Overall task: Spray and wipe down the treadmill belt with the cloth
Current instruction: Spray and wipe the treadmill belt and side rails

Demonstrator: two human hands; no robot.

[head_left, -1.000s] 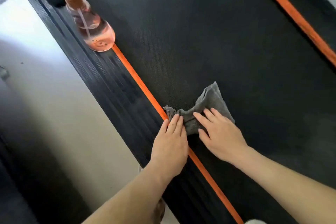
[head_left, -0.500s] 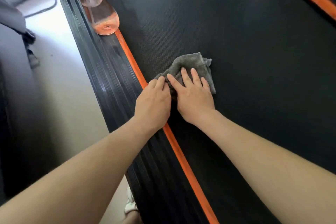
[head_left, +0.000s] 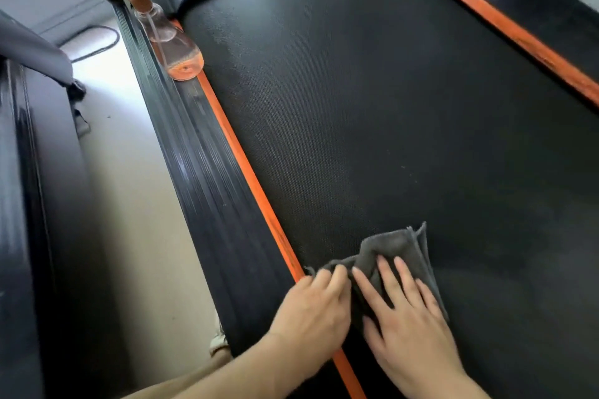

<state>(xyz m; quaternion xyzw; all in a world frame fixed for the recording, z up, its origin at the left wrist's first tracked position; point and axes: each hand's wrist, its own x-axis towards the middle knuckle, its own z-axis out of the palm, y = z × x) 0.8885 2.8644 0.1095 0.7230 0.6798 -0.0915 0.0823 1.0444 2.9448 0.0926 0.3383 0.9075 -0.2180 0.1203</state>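
Observation:
A grey cloth (head_left: 400,248) lies bunched on the black treadmill belt (head_left: 372,100), close to its left orange edge strip (head_left: 249,178). My right hand (head_left: 408,311) presses flat on the cloth with straight, spread fingers. My left hand (head_left: 312,308) sits beside it over the orange strip, its fingertips touching the cloth's left end. A clear spray bottle (head_left: 171,42) with orange liquid and an orange head stands on the ribbed left side rail (head_left: 207,172), far ahead of both hands.
A second orange strip (head_left: 505,26) and rail run along the belt's right side. Pale floor (head_left: 136,204) lies left of the treadmill, with a black cable (head_left: 97,45), a dark panel at far left, and a shoe tip (head_left: 218,342) near the rail.
Both hands slid the cloth forward along the belt's left edge, then drew it back toward me. The bottle has stayed on the rail.

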